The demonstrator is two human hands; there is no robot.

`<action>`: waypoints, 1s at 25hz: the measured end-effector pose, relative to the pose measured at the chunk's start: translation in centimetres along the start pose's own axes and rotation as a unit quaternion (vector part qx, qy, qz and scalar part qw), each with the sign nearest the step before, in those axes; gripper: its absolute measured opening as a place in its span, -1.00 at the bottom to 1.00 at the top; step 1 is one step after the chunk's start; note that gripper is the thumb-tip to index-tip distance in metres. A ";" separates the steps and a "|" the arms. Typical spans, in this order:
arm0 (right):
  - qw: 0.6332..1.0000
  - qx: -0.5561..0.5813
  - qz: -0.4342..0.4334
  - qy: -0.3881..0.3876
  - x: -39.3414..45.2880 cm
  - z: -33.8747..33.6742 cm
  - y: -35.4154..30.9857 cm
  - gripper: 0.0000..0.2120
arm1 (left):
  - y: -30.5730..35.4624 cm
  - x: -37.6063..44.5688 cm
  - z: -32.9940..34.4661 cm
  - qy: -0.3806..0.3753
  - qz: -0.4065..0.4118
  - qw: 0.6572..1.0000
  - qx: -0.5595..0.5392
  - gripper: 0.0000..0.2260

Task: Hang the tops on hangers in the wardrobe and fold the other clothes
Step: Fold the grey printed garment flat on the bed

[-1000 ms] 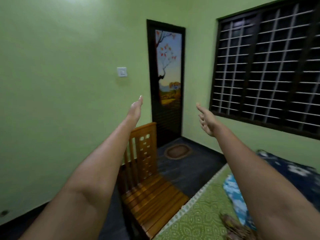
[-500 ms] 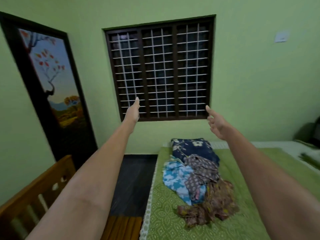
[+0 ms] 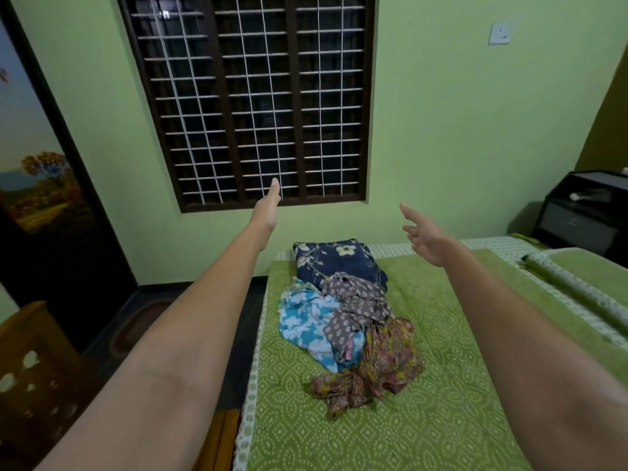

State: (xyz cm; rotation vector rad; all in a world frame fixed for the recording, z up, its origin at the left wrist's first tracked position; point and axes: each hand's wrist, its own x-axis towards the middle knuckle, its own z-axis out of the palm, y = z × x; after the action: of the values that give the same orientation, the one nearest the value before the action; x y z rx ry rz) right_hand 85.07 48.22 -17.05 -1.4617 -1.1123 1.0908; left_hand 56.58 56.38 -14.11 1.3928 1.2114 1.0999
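Clothes pile (image 3: 350, 321) on green bedspread (image 3: 441, 385).

A heap of clothes sits on the green patterned bed (image 3: 441, 419). At the far end lies a navy floral piece (image 3: 334, 260), roughly folded flat. Touching it, a crumpled grey dotted garment (image 3: 360, 304) drapes over a bright blue-and-white floral one (image 3: 306, 324). Nearest, a brown and yellow printed garment (image 3: 377, 372) lies bunched up.

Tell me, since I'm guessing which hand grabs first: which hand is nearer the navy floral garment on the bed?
Right, narrowly. The right hand hovers open above the navy floral garment's right edge; the left hand is raised up-left of it, before the window.
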 end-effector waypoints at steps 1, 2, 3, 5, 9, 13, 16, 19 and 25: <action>1.000 -0.006 0.018 -0.008 1.6 -0.3 1.3 -0.32 | -1.3 1.2 0.7 0.004 -0.017 1.000 0.006 -0.32; 0.999 -0.010 0.038 -0.013 3.3 -0.6 2.6 -0.32 | -2.6 2.7 1.4 0.009 -0.035 0.999 0.012 -0.30; 0.998 -0.015 0.059 -0.019 5.3 -1.1 4.0 -0.32 | -4.1 4.3 2.2 0.017 -0.052 0.998 0.015 -0.30; 0.995 -0.040 0.094 -0.021 8.8 -1.6 6.6 -0.38 | -7.3 7.3 3.9 0.025 -0.083 0.996 0.017 -0.32; 0.980 -0.131 0.151 0.016 15.7 -1.3 13.9 -0.56 | -16.9 11.5 8.4 0.026 -0.171 0.985 0.016 -0.35; 0.943 -0.228 0.241 -0.012 20.5 -0.3 26.0 -0.77 | -30.8 12.2 13.5 0.001 -0.301 0.952 0.052 -0.40; 0.916 -0.293 0.273 -0.040 23.0 0.9 34.4 -0.77 | -41.0 11.9 16.2 -0.075 -0.321 0.928 0.175 -0.49; 0.901 -0.328 0.280 -0.036 26.4 2.2 41.2 -0.70 | -50.0 11.6 17.5 -0.212 -0.273 0.874 0.342 -0.48; 0.935 -0.239 0.257 0.056 34.2 4.7 47.2 -0.18 | -61.7 10.3 18.6 -0.337 -0.272 0.804 0.407 -0.50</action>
State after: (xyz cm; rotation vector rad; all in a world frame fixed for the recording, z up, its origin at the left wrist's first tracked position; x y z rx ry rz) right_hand 92.23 76.83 -67.58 -2.2642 -0.9768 1.1057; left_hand 67.52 68.25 -77.35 1.6604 1.4308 -0.4008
